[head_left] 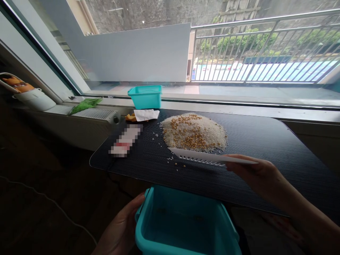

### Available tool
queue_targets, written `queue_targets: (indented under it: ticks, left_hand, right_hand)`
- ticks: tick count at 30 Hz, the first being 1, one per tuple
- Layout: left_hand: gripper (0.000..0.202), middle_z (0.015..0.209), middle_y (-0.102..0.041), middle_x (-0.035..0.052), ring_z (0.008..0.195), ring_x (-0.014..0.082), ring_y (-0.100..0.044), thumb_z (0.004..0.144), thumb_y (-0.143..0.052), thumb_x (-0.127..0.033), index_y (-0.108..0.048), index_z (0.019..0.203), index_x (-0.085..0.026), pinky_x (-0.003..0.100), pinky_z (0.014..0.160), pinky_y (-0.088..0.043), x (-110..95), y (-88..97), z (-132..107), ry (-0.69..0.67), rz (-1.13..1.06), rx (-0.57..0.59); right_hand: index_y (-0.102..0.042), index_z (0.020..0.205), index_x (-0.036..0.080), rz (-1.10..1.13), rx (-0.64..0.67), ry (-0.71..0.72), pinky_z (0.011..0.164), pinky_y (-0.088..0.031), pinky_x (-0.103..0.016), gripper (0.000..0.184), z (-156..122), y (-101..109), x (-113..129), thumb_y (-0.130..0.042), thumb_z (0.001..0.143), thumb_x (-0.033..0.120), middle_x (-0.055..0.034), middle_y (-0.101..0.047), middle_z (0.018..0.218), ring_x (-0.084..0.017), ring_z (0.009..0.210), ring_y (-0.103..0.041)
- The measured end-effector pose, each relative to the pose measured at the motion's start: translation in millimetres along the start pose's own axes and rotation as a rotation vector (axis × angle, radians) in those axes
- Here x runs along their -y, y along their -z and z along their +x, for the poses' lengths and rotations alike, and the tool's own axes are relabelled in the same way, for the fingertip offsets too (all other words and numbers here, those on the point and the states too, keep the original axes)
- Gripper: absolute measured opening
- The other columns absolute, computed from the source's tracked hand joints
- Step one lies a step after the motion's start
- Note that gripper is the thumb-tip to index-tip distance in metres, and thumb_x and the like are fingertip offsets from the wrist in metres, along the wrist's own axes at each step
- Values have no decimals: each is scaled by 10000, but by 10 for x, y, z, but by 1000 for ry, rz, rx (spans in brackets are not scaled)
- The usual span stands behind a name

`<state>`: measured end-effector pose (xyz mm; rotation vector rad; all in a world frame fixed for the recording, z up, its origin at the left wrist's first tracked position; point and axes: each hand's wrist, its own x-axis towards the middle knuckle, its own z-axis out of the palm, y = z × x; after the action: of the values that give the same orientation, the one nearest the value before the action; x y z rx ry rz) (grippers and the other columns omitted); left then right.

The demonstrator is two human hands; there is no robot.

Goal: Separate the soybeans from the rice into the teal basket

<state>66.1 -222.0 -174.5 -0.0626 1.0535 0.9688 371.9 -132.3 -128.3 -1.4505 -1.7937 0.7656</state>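
Observation:
A teal plastic bin (183, 216) is held low at the table's front edge, and my left hand (122, 223) is closed on its left rim. I see dark bare plastic inside, though the front of the bin is cut off by the frame. My right hand (257, 173) grips the handle end of a flat white slotted scoop (202, 156), seen nearly edge-on. Its slotted end is at the near side of a heap of white rice (212, 132). Round golden kernels (196, 136), perhaps corn or soybeans, lie over the heap.
The dark table (255, 138) carries stray grains beside the heap. At its left lie a blurred-out pale packet (126, 140) and a white paper (146, 114) over something orange. A second teal bin (147, 97) stands by the window. A white cable (53, 202) runs across the floor.

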Motion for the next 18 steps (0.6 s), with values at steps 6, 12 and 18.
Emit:
queue_targets:
  ticks: [6, 12, 18]
  left_hand:
    - [229, 866, -738, 89, 836, 243, -694, 765, -651, -153, -657, 991, -116, 340, 769, -531, -18, 36, -25, -17, 4, -15]
    - [225, 796, -729, 71, 724, 202, -691, 767, -638, -138, -661, 990, -111, 318, 724, -536, -72, 10, -50, -41, 1, -15]
    - [161, 769, -723, 62, 724, 192, -680, 771, -638, -157, -677, 924, -126, 357, 779, -532, -111, 29, -60, -83, 60, -37]
  right_hand:
    - [-743, 861, 192, 22, 103, 32, 634, -519, -294, 361, 5, -51, 6, -599, 739, 500, -53, -727, 789, -199, 699, -634]
    - [-753, 892, 242, 42, 116, 4, 677, -540, -279, 302, -145, -2, -60, -631, 727, 463, -34, -739, 783, -204, 721, -664]
    - [-769, 844, 275, 76, 148, 1, 653, -564, -311, 278, -172, -73, 73, -633, 706, 475, -42, -760, 864, -250, 749, -693]
